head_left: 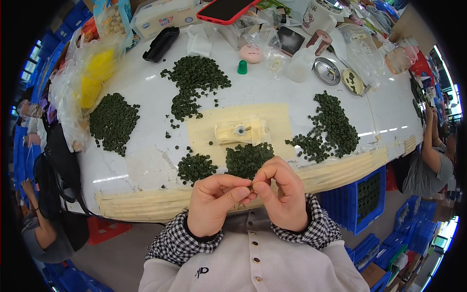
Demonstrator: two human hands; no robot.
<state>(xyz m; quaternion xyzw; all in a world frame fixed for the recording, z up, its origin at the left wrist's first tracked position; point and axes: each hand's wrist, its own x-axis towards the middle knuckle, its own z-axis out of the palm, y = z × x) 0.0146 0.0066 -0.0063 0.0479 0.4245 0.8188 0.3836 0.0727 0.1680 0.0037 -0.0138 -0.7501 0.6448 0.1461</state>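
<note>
Just in front of my chest, my left hand (216, 202) and my right hand (282, 194) meet at the fingertips. Thumb and forefinger of each are pinched on one small dark green round part (251, 187), mostly covered by the fingers. Right beyond them lies a heap of the same green parts (249, 159), with a smaller heap (196, 167) to its left. Farther back, a small metal fixture (241, 130) is set in a block wrapped in cream tape (224, 134).
More green heaps lie at the far left (114, 123), back (199, 75) and right (335, 124). A yellow bag (95, 78), black case (161, 44), red-edged phone (226, 10) and open tin (326, 71) line the back. A blue crate (362, 199) stands below the table's right edge. People sit at both sides.
</note>
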